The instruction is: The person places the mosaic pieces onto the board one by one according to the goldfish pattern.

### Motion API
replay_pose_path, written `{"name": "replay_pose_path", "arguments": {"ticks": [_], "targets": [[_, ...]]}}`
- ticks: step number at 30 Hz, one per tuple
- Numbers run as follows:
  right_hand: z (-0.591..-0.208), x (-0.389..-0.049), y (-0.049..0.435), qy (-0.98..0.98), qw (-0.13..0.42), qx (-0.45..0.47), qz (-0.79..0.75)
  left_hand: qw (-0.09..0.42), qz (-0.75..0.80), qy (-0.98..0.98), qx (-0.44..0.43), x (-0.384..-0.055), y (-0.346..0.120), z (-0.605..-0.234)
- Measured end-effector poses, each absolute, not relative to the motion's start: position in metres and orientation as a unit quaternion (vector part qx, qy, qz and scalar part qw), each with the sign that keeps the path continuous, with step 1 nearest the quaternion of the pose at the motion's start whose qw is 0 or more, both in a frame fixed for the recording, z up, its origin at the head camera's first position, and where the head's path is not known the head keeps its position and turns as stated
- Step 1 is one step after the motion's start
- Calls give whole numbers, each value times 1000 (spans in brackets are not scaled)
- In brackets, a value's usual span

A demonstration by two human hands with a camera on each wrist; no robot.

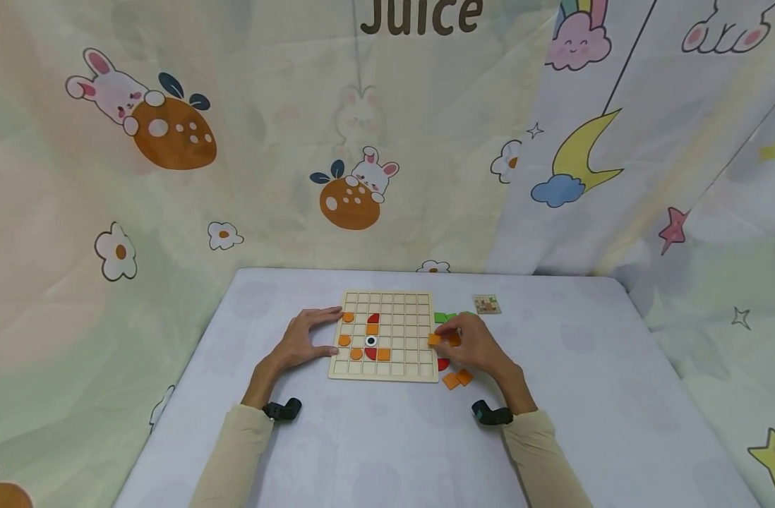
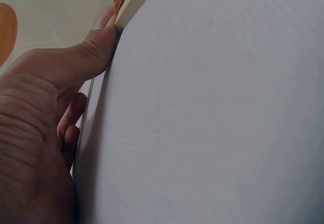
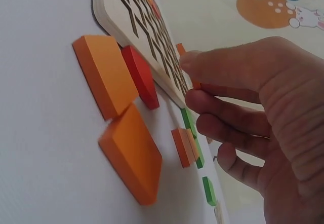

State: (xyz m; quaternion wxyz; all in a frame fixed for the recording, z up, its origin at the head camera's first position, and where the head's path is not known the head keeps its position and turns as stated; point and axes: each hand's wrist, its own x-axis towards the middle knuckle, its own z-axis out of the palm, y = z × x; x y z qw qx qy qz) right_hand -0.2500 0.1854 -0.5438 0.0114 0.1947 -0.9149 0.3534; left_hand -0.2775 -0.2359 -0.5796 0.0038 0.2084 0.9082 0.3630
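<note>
A wooden grid board (image 1: 406,356) lies on the white-covered table. At its left edge, my left hand (image 1: 296,341) touches the side with thumb and forefinger spread apart. In the left wrist view the thumb (image 2: 98,44) is right against the board's edge. My right hand (image 1: 476,344) pinches an orange square tile (image 1: 434,339) between thumb and fingers, beside the board's right edge. On the left part of the board sit several orange round pieces (image 1: 344,340), orange squares (image 1: 384,355), red quarter-round pieces (image 1: 374,318) and a white disc with a black ring (image 1: 371,341).
Two loose orange tiles (image 3: 134,155) lie near the board's lower right corner, by a red piece (image 3: 140,77). Green pieces (image 1: 440,317) line its upper right side. Beyond the right hand is a small picture card (image 1: 487,304). A printed cloth (image 1: 267,141) hangs behind the table.
</note>
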Motion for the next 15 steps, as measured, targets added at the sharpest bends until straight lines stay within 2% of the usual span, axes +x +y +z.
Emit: {"name": "replay_pose_path", "arguments": {"ticks": [4, 15], "targets": [[-545, -249, 182, -904, 1, 197, 379, 5, 366, 907, 208, -276, -235, -579], [-550, -251, 165, -896, 17, 214, 388, 3, 370, 905, 210, -275, -235, -576]]}}
